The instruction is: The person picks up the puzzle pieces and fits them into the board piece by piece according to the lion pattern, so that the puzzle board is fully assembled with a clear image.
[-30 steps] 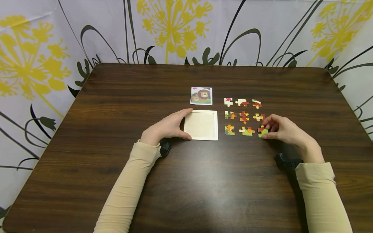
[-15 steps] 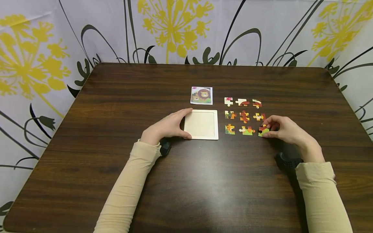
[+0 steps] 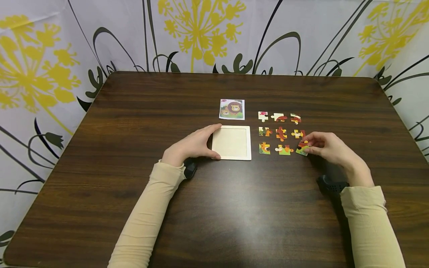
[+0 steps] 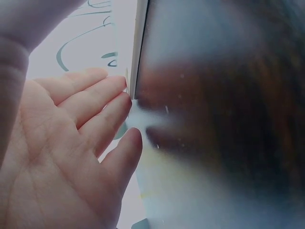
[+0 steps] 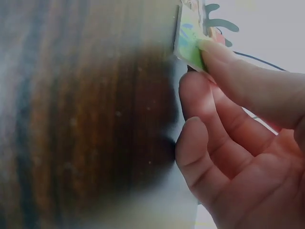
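Note:
My left hand (image 3: 191,145) holds the left side of a pale square puzzle tray (image 3: 248,143), with thumb at its lower left corner and index finger at its upper left. In the left wrist view, the other fingers (image 4: 112,114) extend to the tray's edge. My right hand (image 3: 330,149) pinches a red and green jigsaw piece (image 3: 302,149) between thumb and fingers. The right wrist view shows this piece (image 5: 188,45) tilted, its green part under the thumb. The other jigsaw pieces, such as the one with orange and green (image 3: 284,150), lie in rows between tray and hand.
A picture card (image 3: 232,109) with a lion lies behind the tray. More pieces, among them a white and pink one (image 3: 263,116), lie to the card's right. The dark wooden table (image 3: 214,216) meets a flowered cloth (image 3: 127,33) at its far edge.
My right hand has taken hold of the lower right jigsaw piece and turned it, tilting its near edge up from the row. My left hand and the tray stay in place.

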Motion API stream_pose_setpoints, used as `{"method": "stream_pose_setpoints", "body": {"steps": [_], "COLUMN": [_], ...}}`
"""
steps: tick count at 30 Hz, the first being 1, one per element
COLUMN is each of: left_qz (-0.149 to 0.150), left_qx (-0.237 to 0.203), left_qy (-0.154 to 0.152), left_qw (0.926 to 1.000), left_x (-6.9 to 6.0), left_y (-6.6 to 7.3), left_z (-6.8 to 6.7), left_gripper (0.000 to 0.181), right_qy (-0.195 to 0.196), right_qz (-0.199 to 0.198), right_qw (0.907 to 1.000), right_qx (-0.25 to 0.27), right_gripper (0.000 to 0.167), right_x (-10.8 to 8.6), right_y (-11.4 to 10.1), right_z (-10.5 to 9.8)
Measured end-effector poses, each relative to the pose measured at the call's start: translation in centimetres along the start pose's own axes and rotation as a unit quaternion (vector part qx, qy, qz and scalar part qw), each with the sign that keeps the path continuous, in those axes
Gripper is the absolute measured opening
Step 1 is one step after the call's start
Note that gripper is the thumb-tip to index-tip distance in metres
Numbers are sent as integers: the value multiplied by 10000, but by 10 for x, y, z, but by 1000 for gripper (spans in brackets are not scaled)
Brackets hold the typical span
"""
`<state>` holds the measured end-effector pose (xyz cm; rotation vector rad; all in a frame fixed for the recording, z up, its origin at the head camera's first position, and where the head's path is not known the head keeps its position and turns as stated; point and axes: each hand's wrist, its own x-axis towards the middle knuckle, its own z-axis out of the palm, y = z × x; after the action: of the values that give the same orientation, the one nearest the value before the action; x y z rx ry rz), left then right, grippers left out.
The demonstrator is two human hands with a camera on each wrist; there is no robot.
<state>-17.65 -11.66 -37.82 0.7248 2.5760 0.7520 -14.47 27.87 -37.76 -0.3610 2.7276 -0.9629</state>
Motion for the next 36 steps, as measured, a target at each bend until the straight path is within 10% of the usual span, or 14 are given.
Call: {"method": "stream_pose_setpoints", "body": {"steps": [36], "left_qz": [-100], "left_qx": [85], "left_qy": [-123], "left_qw": [9998], "left_x": [-3], "left_y": [5], "left_z": [-5], "left_gripper": [98], "right_qy": [-80], "right_qz": [29], "right_qw": [9976], "right_qx": [692], "right_gripper": [31], "right_x": [22], "right_y": [-37], "right_z": [8]}}
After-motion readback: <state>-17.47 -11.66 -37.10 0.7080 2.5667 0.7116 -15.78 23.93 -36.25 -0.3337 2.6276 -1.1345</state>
